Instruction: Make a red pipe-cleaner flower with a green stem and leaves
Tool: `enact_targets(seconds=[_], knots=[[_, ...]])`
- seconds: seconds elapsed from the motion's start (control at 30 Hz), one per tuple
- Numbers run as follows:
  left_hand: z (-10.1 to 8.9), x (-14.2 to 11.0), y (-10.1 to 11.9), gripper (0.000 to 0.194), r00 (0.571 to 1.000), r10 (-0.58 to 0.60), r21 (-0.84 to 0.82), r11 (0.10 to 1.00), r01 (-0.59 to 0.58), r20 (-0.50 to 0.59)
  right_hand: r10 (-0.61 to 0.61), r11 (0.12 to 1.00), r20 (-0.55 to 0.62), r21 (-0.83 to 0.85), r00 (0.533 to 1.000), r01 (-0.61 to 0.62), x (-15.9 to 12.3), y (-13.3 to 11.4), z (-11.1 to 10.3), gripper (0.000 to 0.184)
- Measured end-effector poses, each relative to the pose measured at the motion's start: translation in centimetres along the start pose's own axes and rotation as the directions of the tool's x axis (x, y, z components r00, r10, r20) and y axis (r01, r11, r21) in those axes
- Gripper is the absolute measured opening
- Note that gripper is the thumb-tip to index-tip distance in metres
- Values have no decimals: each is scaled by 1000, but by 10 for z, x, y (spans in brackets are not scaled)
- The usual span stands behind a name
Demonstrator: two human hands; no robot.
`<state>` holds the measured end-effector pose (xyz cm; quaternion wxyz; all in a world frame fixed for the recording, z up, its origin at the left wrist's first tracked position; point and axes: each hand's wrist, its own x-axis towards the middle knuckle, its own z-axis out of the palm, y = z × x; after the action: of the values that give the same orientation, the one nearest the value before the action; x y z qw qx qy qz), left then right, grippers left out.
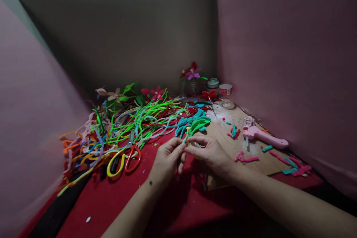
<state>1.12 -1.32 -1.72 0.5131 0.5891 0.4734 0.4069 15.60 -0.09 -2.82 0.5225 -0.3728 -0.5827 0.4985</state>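
My left hand [167, 158] and my right hand [213, 156] meet over the front of the table, fingertips close together. Between them they pinch a pale green pipe cleaner stem [184, 140], with a small yellow tip [188, 129] standing up from it. Part of the stem is hidden by my fingers. Just behind it lie green pipe cleaner leaves [199, 124] and blue pipe cleaner pieces [185, 121]. To the left of my left hand rest scissors [115, 163] with one yellow and one red handle loop.
A large heap of coloured pipe cleaners [145, 115] spreads over the red cloth [92, 200]. On the right, a brown board [225, 145] carries a pink glue gun [263, 135] and pink offcuts [249, 159]. Finished flowers [193, 73], a jar [213, 83] and a tape roll [225, 89] stand behind.
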Motion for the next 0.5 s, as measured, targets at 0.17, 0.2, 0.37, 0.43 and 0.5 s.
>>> enact_targets(seconds=[0.17,0.2,0.37,0.43,0.5], knots=[[-8,4,7,14,956,-177,-436,860,266,235,120,991,62,49,991,-123,1,-4,-5,16],[-9,6,5,14,945,-188,-458,838,296,267,152,985,72,67,986,-157,1,-3,-7,18],[-4,11,-3,11,928,-196,-446,833,329,318,289,922,133,226,948,-313,1,4,-15,16],[1,11,-4,12,928,-183,-431,845,317,325,324,898,132,270,937,-349,0,4,-16,12],[5,11,-4,14,927,-166,-430,848,308,336,345,867,141,332,928,-372,1,3,-16,9]])
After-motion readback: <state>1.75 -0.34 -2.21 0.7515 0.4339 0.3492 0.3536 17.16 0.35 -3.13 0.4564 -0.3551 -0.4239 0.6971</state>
